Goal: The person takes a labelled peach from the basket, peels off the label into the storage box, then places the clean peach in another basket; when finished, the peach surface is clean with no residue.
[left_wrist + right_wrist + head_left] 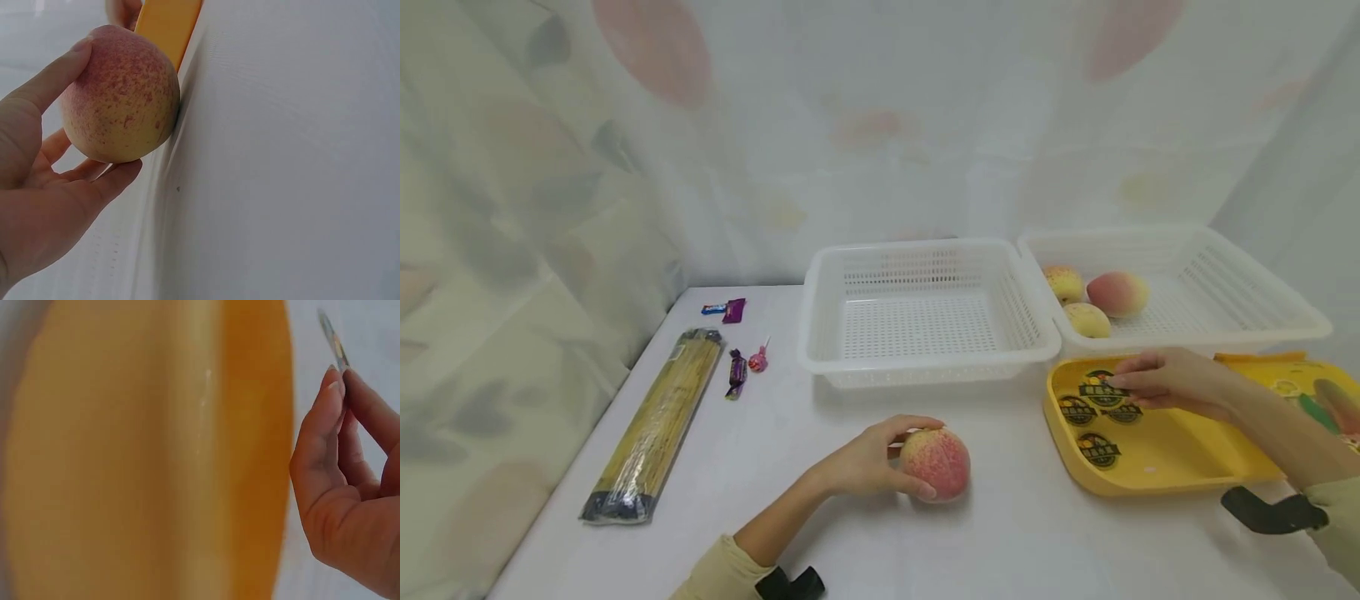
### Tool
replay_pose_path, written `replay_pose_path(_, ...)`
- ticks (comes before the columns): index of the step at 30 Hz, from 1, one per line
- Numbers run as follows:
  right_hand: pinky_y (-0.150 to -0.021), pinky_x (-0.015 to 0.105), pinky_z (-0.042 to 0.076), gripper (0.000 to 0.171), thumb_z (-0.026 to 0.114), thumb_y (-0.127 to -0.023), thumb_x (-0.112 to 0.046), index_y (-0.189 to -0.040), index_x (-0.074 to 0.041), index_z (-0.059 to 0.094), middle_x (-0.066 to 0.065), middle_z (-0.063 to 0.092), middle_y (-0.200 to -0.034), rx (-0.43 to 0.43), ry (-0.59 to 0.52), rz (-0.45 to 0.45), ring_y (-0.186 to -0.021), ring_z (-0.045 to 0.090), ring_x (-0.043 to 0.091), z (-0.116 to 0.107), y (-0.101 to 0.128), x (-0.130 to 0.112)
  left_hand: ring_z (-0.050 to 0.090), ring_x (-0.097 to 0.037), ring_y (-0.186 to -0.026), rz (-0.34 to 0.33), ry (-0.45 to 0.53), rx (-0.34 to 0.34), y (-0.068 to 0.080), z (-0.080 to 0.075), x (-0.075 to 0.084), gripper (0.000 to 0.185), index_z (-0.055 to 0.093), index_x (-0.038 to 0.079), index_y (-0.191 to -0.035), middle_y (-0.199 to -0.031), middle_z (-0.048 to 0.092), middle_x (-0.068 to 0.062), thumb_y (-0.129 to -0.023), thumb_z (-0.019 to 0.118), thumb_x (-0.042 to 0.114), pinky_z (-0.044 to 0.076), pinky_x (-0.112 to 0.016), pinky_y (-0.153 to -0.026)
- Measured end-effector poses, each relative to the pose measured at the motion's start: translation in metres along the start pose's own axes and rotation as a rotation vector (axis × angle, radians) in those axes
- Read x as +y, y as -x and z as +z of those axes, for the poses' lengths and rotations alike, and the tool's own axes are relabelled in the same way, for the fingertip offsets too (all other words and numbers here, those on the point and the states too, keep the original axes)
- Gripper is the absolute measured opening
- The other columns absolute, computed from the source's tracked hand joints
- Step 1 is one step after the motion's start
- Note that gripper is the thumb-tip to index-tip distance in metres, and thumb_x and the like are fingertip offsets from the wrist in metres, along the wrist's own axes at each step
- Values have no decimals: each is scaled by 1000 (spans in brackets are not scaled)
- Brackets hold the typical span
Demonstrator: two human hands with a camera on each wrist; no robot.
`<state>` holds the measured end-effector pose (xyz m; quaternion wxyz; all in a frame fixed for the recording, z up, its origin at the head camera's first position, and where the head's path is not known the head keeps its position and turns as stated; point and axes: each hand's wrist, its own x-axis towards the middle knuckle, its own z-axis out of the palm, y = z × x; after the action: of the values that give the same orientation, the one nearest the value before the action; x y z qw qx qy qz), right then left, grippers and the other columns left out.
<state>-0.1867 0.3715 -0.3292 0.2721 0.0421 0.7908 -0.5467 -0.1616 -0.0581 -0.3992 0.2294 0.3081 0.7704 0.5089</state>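
A pink and yellow peach (936,464) sits on the white table, gripped from its left side by my left hand (880,461). In the left wrist view the thumb lies on one side of the peach (122,94) and the fingers on the other. Over the yellow tray (1172,482), my right hand (1183,382) pinches a black round sticker (1102,388) between thumb and fingertips. The right wrist view shows this sticker (333,339) nearly edge-on. More black stickers (1098,449) lie in the tray's left part.
Behind stand two white plastic baskets; the right basket (1187,340) holds a few peaches (1117,294), the middle basket (925,367) shows its bare slatted bottom. At left lie a packet of long sticks (655,425), a lollipop (758,359) and wrapped candies (737,373).
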Motion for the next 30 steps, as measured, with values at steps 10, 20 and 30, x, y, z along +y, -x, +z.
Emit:
replay_pose_path(10,-67,22,56,13,68,-89,-12,-98,-3,67,2,66,-89,-75,-56,74,-71,62,9,-24,15,74,48,-17,-120,-7,3,-15,0,-2,-1,70,50,26,-135,-131,48,10,-74,84,22,42,-32,-98)
replay_pose_path(20,-60,22,55,31,75,-83,-16,-99,8,64,3,66,-82,53,186,74,-66,61,11,-10,19,70,48,-18,-120,-2,22,-16,0,-2,0,71,50,26,-135,-131,48,9,-73,84,20,42,-32,-98)
replay_pose_path(30,-58,24,50,48,80,-77,-26,-105,10,64,6,62,-88,255,575,-77,-75,54,18,3,25,56,48,-16,-119,10,20,-12,0,-1,1,72,50,24,-136,-131,48,8,-73,84,19,42,-32,-98)
